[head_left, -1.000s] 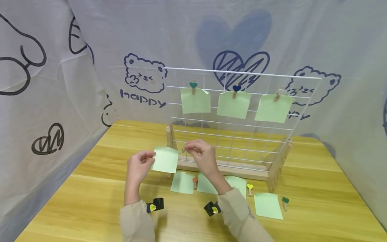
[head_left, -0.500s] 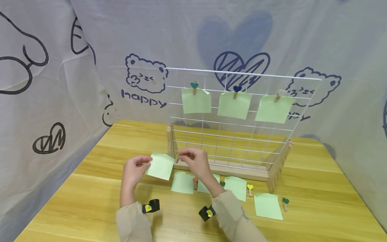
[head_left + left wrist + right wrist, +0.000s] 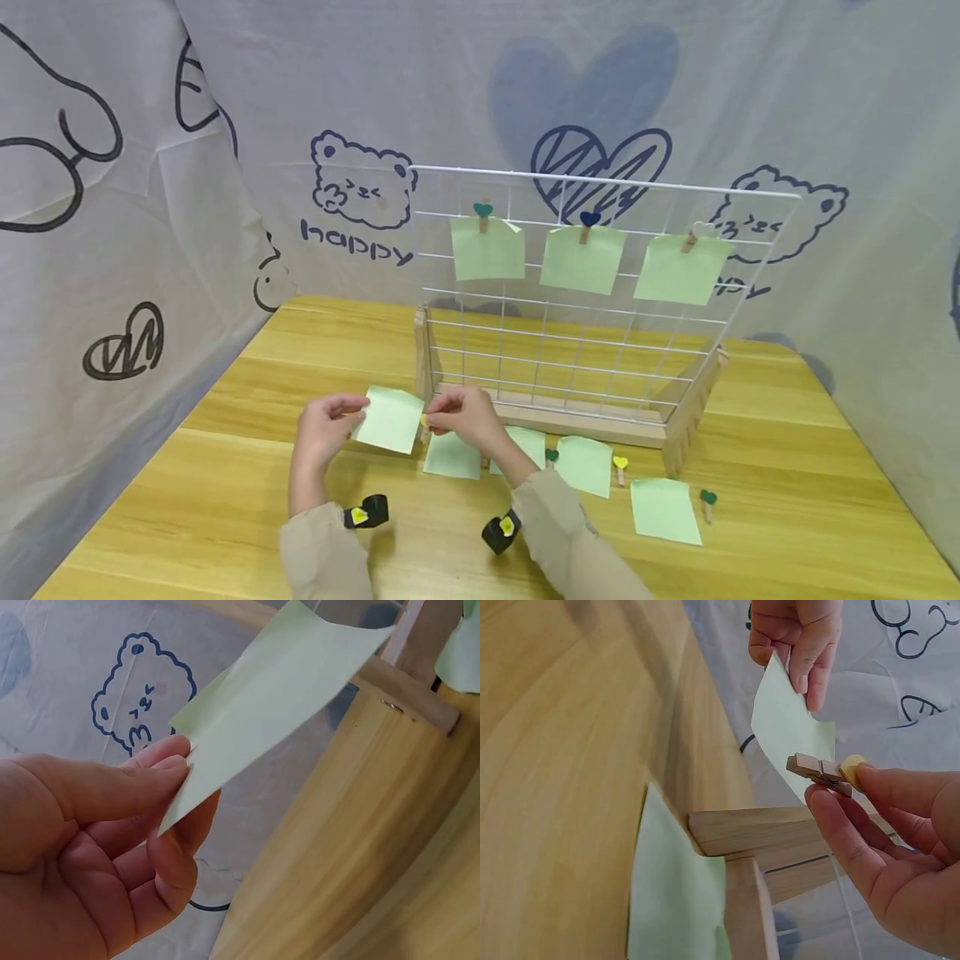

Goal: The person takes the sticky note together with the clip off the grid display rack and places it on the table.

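My left hand (image 3: 324, 433) pinches a pale green sticky note (image 3: 392, 419) by its left edge, between thumb and fingers. In the left wrist view the note (image 3: 277, 697) slants up from the fingertips, held above the table. My right hand (image 3: 467, 418) pinches a small wooden clothespin (image 3: 821, 771) with a yellow heart on its end, thumb and fingers at the heart. Seen from the right wrist, the clothespin's tip overlaps the note (image 3: 791, 720). The two hands face each other in front of the rack's left foot.
A white wire grid rack (image 3: 577, 333) on wooden feet stands behind, with three green notes clipped near its top. Before it lie several notes (image 3: 666, 510) and heart clothespins (image 3: 708, 505), some partly behind the right forearm. A printed cloth (image 3: 225, 208) hangs around the table.
Both hands have moved down and to the left with the note and clothespin. The right hand has come down from in front of the grid, bringing the clothespin near the note's right edge.
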The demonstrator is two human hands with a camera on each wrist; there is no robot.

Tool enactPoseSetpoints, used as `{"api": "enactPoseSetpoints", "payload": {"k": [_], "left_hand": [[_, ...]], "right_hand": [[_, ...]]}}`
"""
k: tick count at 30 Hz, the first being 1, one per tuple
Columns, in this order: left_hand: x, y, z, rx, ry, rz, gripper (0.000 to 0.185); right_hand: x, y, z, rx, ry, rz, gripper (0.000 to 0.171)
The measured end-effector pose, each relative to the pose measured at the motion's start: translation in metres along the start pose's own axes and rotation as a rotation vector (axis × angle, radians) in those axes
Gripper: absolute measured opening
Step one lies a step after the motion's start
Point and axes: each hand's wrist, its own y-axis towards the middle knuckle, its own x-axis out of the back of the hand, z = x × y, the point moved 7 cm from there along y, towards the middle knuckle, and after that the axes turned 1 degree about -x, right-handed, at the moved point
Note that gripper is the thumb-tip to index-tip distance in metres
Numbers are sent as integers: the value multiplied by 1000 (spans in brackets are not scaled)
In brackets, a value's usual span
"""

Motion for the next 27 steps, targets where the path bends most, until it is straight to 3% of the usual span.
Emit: {"api": "enactPoseSetpoints", "payload": {"k": [7, 18, 27], "left_hand": [[4, 1, 16, -40, 1, 1, 13], [-2, 4, 29, 57, 48, 60, 18], [-5, 5, 42, 98, 55, 85, 18]], "right_hand": [[-13, 11, -20, -69, -25, 53, 5], [-27, 20, -36, -179, -78, 103, 6], [-35, 24, -48, -225, -215, 116, 10]]}}
